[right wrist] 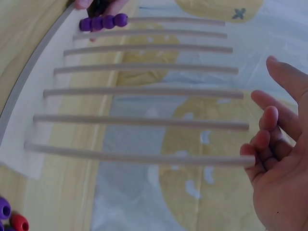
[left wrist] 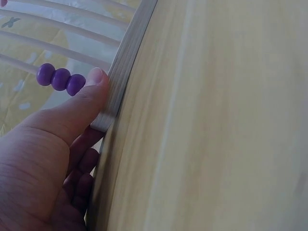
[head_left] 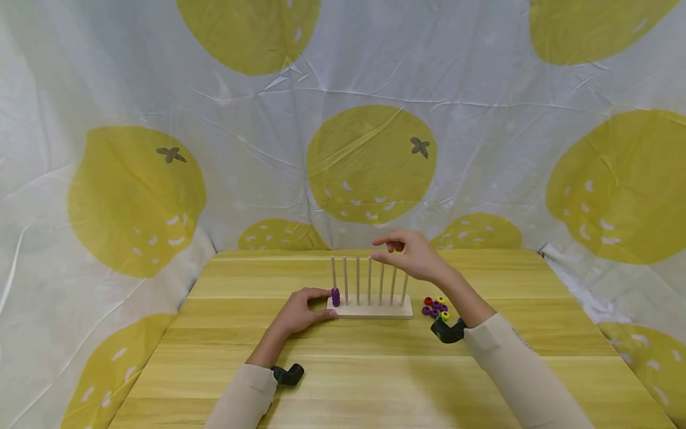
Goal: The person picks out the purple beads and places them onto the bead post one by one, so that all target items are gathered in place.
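Purple beads (head_left: 335, 297) ring the leftmost peg (head_left: 334, 273) of a wooden rack (head_left: 370, 310).

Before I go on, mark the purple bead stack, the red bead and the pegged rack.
Purple bead stack (right wrist: 108, 21): right wrist view, on a bead near the stack's middle.
Red bead (head_left: 428, 301): head view, on its middle.
Pegged rack (head_left: 370, 310): head view, on the base's bare top.

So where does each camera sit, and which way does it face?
Head: on the head, facing forward and down at the pegged stand; left hand and right hand show.
Left wrist: on that wrist, facing the stand's end; left hand shows.
Right wrist: on that wrist, facing the pegs; both hands partly show.
Head and right wrist share loose beads.
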Tool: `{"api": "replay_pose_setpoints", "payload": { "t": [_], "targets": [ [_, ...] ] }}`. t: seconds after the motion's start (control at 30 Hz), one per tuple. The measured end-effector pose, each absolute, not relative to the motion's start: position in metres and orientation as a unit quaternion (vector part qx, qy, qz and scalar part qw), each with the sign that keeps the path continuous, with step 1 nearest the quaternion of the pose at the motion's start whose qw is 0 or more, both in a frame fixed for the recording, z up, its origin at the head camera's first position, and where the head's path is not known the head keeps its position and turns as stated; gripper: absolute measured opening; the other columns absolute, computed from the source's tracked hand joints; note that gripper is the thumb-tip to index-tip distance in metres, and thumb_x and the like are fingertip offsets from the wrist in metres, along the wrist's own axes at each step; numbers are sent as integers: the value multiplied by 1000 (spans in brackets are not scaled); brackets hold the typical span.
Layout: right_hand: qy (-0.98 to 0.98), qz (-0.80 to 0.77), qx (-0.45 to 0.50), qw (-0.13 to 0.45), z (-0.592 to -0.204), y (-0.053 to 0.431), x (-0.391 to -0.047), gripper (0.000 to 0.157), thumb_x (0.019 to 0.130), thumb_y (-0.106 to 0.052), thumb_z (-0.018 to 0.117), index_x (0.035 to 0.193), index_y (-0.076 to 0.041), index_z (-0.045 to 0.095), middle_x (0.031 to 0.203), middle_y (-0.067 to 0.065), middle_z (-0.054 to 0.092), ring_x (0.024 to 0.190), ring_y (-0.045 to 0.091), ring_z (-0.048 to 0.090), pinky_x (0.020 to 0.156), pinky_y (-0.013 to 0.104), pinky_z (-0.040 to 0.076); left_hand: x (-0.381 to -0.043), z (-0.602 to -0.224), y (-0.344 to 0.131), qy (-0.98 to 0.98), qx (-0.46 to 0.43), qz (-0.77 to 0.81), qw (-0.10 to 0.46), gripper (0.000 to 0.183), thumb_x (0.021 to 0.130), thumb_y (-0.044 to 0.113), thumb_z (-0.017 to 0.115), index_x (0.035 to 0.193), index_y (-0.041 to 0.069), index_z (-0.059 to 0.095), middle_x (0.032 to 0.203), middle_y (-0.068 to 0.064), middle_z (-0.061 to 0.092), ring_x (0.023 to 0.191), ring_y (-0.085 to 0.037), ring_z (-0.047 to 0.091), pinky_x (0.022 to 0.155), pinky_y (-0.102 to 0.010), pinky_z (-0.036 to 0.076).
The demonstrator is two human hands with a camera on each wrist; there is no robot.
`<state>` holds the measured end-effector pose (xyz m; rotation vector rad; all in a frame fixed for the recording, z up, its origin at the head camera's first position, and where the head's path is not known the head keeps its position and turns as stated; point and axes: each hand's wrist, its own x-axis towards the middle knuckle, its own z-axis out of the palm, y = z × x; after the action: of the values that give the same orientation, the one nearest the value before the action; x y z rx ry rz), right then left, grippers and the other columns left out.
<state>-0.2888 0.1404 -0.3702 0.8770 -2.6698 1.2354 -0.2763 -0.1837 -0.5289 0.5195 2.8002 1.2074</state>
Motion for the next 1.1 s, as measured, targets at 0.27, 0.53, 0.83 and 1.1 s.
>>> {"api": "replay_pose_setpoints", "payload": {
  "t": [0.27, 0.53, 0.83, 1.1],
  "targets": [
    [-872, 408, 266, 34, -373, 169, -282, 36, 97, -41, 72, 124, -18, 75, 87, 2, 54, 81, 23, 42, 72, 40, 36, -277, -530, -183, 904, 173, 391, 20, 58, 81, 53, 85, 131, 28, 72, 136, 1, 69, 135, -28, 57, 116, -51, 43],
    [-875, 410, 255, 48, -382, 195, -277, 35, 96, -39, 75, 124, -19, 75, 86, 2, 54, 81, 22, 43, 72, 37, 36, -278, -531, -184, 904, 169, 391, 21, 57, 82, 50, 85, 132, 26, 72, 137, 0, 68, 135, -29, 57, 116, -52, 43],
    [-885, 404, 225, 50, -395, 223, -269, 35, 96, -41, 74, 124, -20, 74, 85, 1, 53, 81, 21, 44, 70, 37, 38, -276, -530, -183, 901, 176, 396, 17, 57, 82, 52, 85, 131, 25, 72, 136, -1, 69, 134, -30, 58, 115, -53, 44],
    [-892, 398, 207, 51, -413, 244, -263, 35, 97, -39, 73, 123, -17, 74, 84, 2, 53, 79, 19, 45, 66, 32, 38, -276, -529, -183, 901, 176, 397, 13, 56, 82, 50, 85, 130, 25, 73, 135, 0, 70, 134, -30, 58, 115, -52, 44]
  ]
}}
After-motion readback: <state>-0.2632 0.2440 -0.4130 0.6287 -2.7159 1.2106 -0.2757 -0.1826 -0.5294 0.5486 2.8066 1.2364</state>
